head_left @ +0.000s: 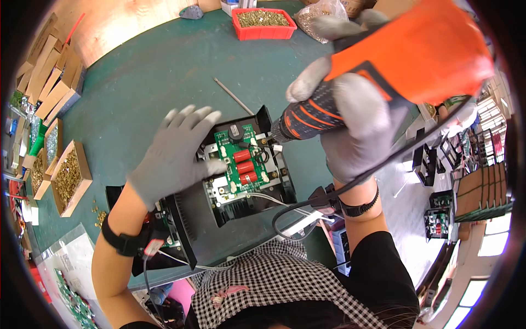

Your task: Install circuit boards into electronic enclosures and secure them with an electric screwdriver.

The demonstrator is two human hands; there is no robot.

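My gloved right hand point(359, 118) is wrapped round an orange and black electric screwdriver point(408, 52), raised at the right. The tool's dark chuck end reaches the upper right corner of a black metal housing point(221, 215); its exact tip is hard to make out. Inside that housing lies a green circuit board point(228, 147) with three red cylindrical parts and a round black part. My gloved left hand point(174, 153) rests at the housing's left side, fingers stretched out, thumb reaching over the board's left edge. White wires point(264, 196) come out at the lower right.
A second black housing point(178, 230) stands under my left forearm. A metal rod point(233, 95) lies beyond the board. Small brass-coloured parts fill a red tray point(264, 33) and a cardboard box point(82, 178). The tool's black cable point(405, 153) crosses over my right wrist.
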